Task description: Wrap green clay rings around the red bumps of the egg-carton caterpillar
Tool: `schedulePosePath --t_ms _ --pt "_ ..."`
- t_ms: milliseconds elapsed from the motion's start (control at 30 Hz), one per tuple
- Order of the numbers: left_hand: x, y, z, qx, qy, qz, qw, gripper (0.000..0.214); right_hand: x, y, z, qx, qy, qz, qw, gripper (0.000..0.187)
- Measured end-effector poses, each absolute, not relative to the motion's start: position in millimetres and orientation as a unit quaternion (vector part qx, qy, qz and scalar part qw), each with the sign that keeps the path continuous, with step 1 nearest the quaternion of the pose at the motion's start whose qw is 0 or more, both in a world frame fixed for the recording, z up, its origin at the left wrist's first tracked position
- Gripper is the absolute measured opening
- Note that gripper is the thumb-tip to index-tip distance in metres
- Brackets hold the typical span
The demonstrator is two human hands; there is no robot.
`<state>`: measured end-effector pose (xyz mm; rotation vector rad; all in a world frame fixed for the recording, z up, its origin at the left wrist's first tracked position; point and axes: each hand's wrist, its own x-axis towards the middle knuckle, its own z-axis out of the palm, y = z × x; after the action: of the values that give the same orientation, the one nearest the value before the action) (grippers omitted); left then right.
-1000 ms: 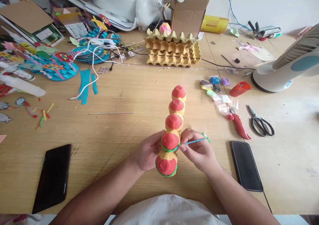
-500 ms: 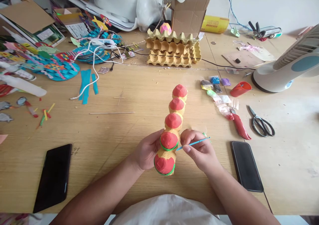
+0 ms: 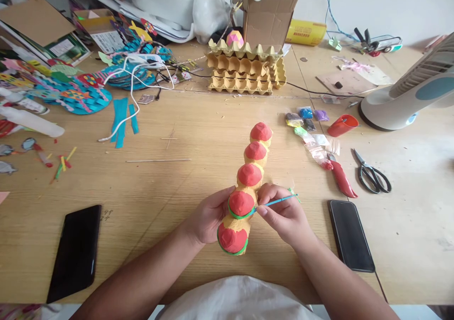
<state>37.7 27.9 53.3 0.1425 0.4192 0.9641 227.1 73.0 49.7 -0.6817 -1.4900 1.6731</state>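
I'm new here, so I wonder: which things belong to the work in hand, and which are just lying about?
In use:
red-capped strip, in the left hand
blue tool, in the right hand

Seemingly lying about:
scissors
right-side phone
fan

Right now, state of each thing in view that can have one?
Left hand, holding the egg-carton strip
Right hand, pinching the blue tool
Egg-carton strip, red-topped; nearest two bumps green-edged
Blue tool, tip at the second-nearest bump
Scissors, blades look closed
Right phone, screen dark
Left black device, screen dark
Egg cartons, stacked
Fan, on or off can't tell
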Motion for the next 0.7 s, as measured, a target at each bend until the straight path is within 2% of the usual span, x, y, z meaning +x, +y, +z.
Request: schedulePosePath --t_ms 267,700 --pt "34.8 26.3 43.5 0.059 0.229 0.465 0.853 0.027 228.1 72.8 49.0 -0.23 -0.559 0.693 0.393 0.018" --pt "36.8 26.9 50.1 0.07 0.223 0.454 0.86 0.029 227.4 72.2 50.7 -0.272 -0.578 0.671 0.377 0.016"
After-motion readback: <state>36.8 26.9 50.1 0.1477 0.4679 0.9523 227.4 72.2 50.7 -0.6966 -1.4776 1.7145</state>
